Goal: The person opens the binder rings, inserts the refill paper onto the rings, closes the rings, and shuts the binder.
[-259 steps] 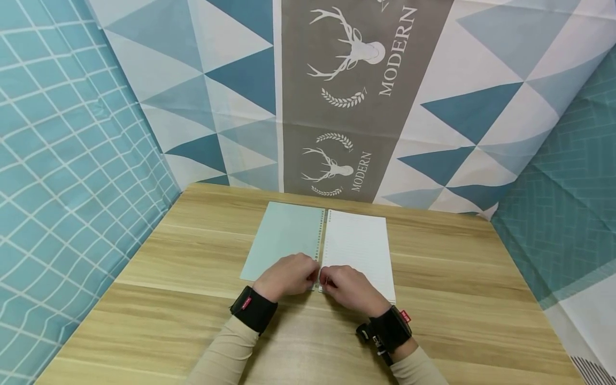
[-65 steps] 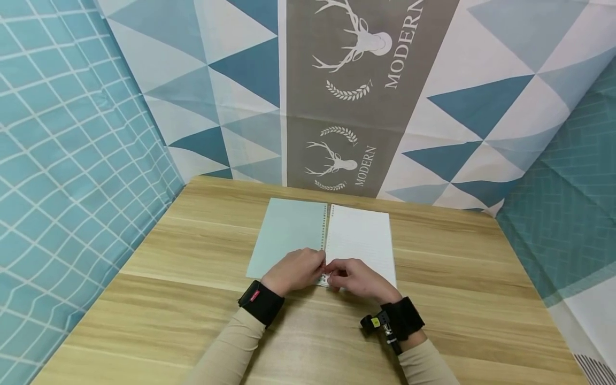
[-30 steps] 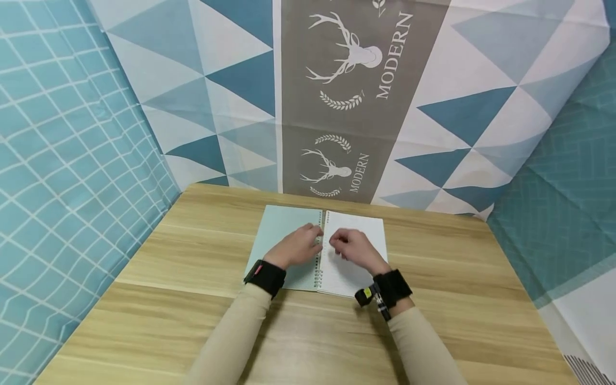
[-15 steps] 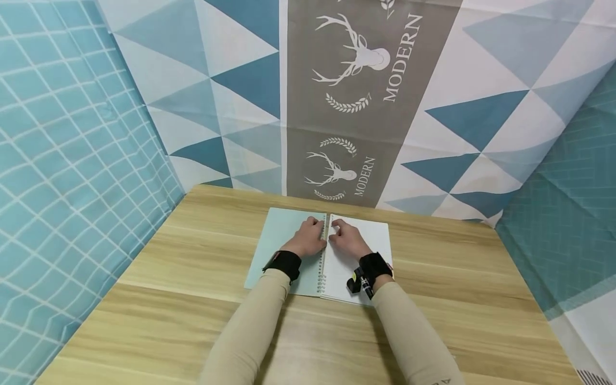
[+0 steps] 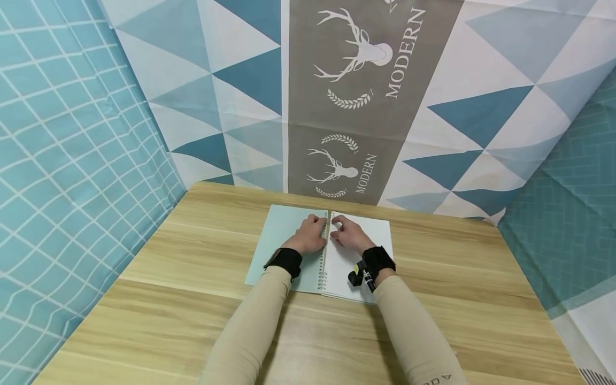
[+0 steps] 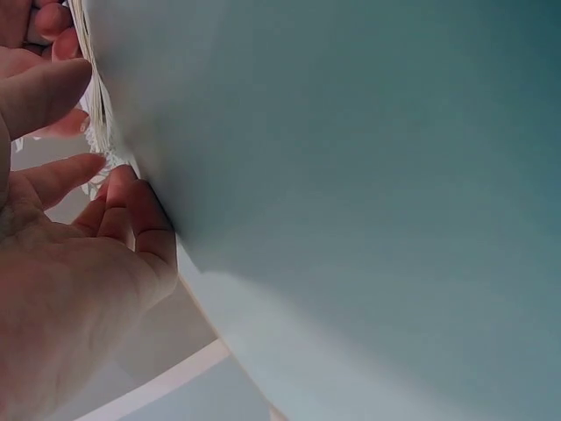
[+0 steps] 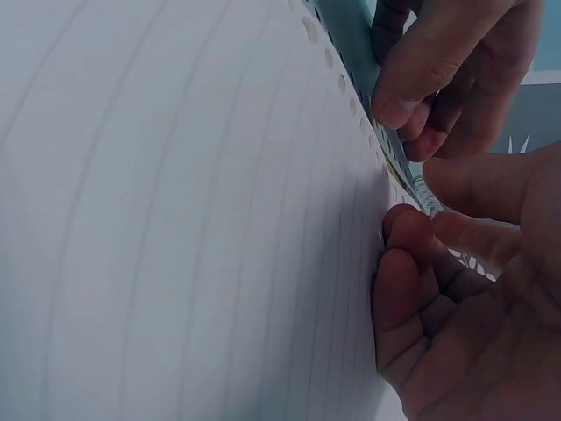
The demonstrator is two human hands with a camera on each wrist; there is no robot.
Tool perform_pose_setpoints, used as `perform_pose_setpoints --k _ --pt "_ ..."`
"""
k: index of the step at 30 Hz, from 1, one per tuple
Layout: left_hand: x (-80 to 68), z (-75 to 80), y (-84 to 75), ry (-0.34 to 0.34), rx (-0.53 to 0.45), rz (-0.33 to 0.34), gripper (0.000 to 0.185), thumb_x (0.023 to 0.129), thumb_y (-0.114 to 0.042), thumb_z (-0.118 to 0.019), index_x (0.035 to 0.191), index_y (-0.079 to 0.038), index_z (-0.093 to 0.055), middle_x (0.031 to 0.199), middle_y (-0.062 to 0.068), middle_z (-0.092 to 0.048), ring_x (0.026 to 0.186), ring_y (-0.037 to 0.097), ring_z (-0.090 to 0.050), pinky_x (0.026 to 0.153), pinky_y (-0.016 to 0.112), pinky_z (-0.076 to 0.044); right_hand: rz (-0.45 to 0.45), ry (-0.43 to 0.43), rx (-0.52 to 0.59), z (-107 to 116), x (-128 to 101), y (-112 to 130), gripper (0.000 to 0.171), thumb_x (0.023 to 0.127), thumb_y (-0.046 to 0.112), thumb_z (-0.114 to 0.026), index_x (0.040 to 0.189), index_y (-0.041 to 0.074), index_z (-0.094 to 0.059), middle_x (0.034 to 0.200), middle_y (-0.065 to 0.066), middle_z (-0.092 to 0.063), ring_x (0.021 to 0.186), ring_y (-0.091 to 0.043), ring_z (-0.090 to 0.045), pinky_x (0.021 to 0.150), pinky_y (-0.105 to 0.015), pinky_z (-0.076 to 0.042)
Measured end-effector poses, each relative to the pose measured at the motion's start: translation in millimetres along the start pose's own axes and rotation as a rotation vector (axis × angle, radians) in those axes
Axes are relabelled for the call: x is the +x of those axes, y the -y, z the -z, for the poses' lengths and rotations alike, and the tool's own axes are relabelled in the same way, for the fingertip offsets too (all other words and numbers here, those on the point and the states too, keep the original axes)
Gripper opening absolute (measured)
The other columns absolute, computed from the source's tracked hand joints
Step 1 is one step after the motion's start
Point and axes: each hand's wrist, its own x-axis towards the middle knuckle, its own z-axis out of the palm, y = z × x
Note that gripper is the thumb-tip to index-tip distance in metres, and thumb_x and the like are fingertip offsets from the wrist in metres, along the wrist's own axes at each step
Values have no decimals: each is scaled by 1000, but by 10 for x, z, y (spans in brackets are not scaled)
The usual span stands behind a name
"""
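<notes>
Both arms are stretched forward over the wooden table (image 5: 202, 299), and the left hand (image 5: 312, 235) and right hand (image 5: 347, 233) are set side by side at the far end of the spiral binding (image 5: 323, 266) of an open notebook (image 5: 358, 267). The fingers of each hand are curled and are pressed against the binding from either side; in the right wrist view the coil is seen pinched between thumb and fingers. The notebook is laid flat near the table's far edge, with a pale green cover (image 5: 279, 240) on the left and a white ruled page (image 7: 175, 228) with punched holes on the right. The binding's far end is hidden by the hands.
</notes>
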Motion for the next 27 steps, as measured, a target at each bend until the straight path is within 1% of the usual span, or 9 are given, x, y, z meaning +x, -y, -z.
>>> perform_pose_setpoints --k 5,11,15,19,27 --pt "23 -3 2 3 7 3 61 103 -21 -59 158 -11 -35 155 18 -37 142 32 -42 111 49 -45 -3 -1 -12 -1 5 -3 42 101 19 -59 142 15 -51 89 -6 -59 77 -19 -55 71 -29 -41" --pt "34 4 -2 11 12 6 61 103 -19 -59 158 -11 -35 154 18 -37 142 32 -42 112 50 -45 2 19 8 6 0 -7 42 101 19 -59 142 15 -51 92 -9 -60 80 -21 -56 74 -32 -41" --pt "32 24 -10 12 13 -11 60 102 -16 -59 157 -9 -37 153 19 -38 140 32 -43 112 47 -45 1 19 -1 8 -6 10 40 101 19 -58 141 16 -51 92 -8 -60 79 -21 -55 73 -32 -41" --pt "31 36 -9 21 3 -26 59 102 -14 -57 157 -9 -38 152 20 -38 139 32 -44 113 45 -44 -7 15 -4 10 -1 14 41 101 19 -60 141 18 -52 94 -9 -60 81 -22 -55 75 -32 -40" --pt "30 37 11 28 -31 -49 58 102 -11 -55 157 -10 -38 150 20 -39 136 32 -44 112 44 -44 -20 18 -5 -1 7 19 42 100 19 -61 142 19 -52 99 -10 -61 83 -23 -55 76 -34 -41"
